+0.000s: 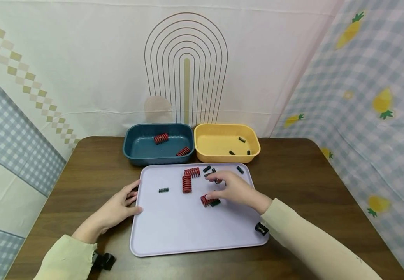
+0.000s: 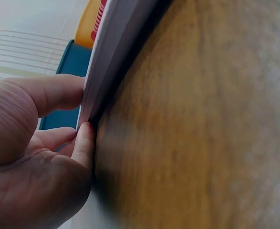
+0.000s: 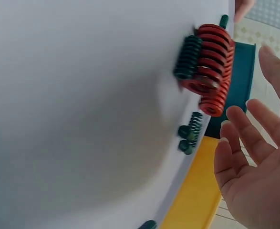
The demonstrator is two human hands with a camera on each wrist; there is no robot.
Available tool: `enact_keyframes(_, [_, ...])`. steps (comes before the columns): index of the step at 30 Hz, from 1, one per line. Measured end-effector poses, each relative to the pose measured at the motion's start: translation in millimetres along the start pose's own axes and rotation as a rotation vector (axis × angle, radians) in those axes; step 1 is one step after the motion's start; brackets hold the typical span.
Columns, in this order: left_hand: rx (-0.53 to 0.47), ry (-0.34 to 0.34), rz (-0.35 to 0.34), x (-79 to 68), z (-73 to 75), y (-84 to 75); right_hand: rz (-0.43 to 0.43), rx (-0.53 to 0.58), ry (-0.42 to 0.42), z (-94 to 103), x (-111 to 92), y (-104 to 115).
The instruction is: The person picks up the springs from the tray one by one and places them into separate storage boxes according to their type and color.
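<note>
A pale lilac tray (image 1: 188, 229) holds red coil springs (image 1: 187, 183) and smaller dark green springs (image 1: 163, 190). At the tray's left edge, my left hand (image 1: 118, 208) touches the rim with thumb and fingertips, seen also in the left wrist view. My right hand (image 1: 237, 189) hovers over the tray's right half, fingers spread and apart from the springs in the right wrist view. Nearest it lie a red spring (image 3: 211, 55) and a dark green spring (image 3: 188, 57), side by side. In the head view the fingers partly hide springs beneath them.
Behind the tray stand a blue bin (image 1: 146, 159) with two red springs in it and a yellow bin (image 1: 223, 158) with a few small dark springs. All rest on a brown wooden table (image 1: 293, 175), with patterned cloth (image 1: 118, 77) hanging behind.
</note>
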State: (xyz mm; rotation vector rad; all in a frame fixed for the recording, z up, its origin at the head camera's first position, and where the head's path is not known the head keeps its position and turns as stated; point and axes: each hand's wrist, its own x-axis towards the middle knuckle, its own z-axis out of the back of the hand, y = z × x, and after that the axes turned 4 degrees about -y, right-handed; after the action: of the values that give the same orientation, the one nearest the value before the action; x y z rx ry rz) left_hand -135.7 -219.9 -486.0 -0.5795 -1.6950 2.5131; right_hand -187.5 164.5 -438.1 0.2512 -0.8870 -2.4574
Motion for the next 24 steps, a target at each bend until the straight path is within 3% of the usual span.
enact_keyframes(11, [0.003,0.0,-0.007,1.2,0.3,1.0,0.03,-0.064,0.061,-10.2,-11,-12])
enact_keyframes(24, [0.007,0.005,-0.023,0.5,1.2,-0.1,-0.036,-0.095,0.078,-17.0,-10,-13])
